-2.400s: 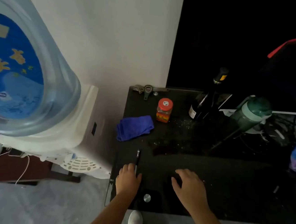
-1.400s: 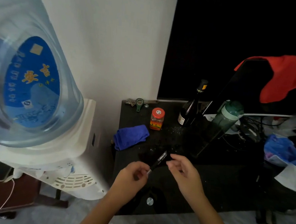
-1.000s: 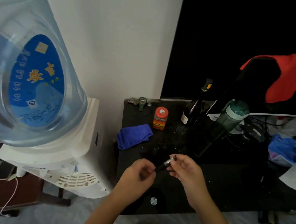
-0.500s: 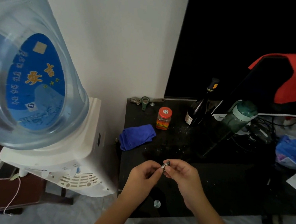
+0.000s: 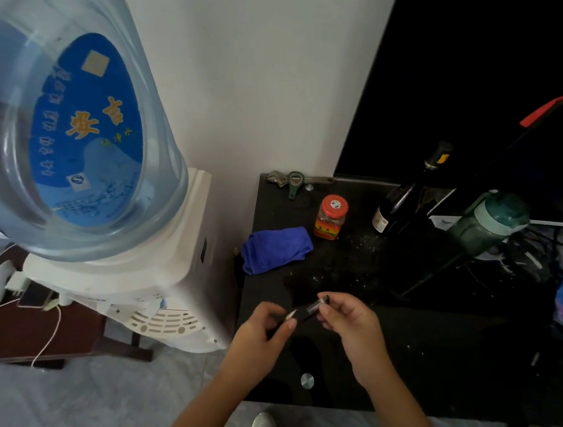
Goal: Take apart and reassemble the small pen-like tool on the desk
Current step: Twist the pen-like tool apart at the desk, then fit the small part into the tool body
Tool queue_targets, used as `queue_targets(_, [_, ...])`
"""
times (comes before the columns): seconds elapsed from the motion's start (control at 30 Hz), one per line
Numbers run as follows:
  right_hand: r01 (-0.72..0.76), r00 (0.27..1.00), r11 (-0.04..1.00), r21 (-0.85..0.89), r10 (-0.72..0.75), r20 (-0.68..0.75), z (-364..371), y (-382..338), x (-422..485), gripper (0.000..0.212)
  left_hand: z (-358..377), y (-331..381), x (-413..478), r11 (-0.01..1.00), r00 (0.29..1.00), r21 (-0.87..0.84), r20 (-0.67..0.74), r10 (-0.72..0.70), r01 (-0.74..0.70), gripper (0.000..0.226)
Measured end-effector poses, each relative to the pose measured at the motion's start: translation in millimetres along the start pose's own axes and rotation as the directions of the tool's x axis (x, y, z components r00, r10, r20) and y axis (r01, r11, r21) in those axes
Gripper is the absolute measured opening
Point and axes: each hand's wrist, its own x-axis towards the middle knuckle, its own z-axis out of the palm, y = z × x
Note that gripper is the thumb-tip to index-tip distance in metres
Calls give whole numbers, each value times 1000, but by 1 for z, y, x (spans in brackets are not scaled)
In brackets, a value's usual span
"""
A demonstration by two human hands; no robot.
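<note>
Orange jar [image 5: 330,217], red lid on; both hands grip pen [image 5: 306,310].

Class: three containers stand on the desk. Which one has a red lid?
The small jar beside the blue cloth; the wine bottle and green flask are dark-topped.

A blue cloth [image 5: 276,249] lies near an orange-lidded jar [image 5: 331,217], wine bottle [image 5: 403,204] and wrench [image 5: 297,179].

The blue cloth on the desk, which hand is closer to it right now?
Left. The left hand sits below the blue cloth, nearly under it; the right hand is further right. Both hold the pen-like tool.
</note>
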Motion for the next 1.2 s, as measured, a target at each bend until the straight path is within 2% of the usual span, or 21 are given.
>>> queue_targets(0.2, [-177,982,950,-256,152,-115,-3,60,29,17,-15,-23,-4,988,988,-8,29,-155,155,22])
queue_targets(0.33, [-227,974,870,-437,206,-96,3,94,42,5,-21,-25,-10,982,990,-122,33,-140,143,24])
queue_targets(0.47, [-261,965,839,-477,237,-110,11,109,49,5,-24,-27,-13,977,994,-195,-47,-100,89,29])
queue_targets(0.57, [-282,958,801,-529,264,-111,14,118,53,8,-25,-30,-16,980,992,-188,-96,-85,66,34])
queue_targets(0.77, [-320,947,723,-612,270,-177,14,122,56,17,-24,-30,-18,987,994,-129,-48,-101,95,29])
queue_targets(0.87, [-314,949,770,-555,257,-182,9,112,49,21,-22,-28,-17,988,992,-100,-33,-118,115,26])
queue_targets(1.03, [-205,979,942,-264,198,-54,8,64,22,15,-19,-18,-14,987,993,-129,-44,-105,99,24])
queue_targets(1.2, [-242,968,969,53,238,73,17,18,-6,11,-13,-7,-10,977,994,-204,-66,-84,69,23])
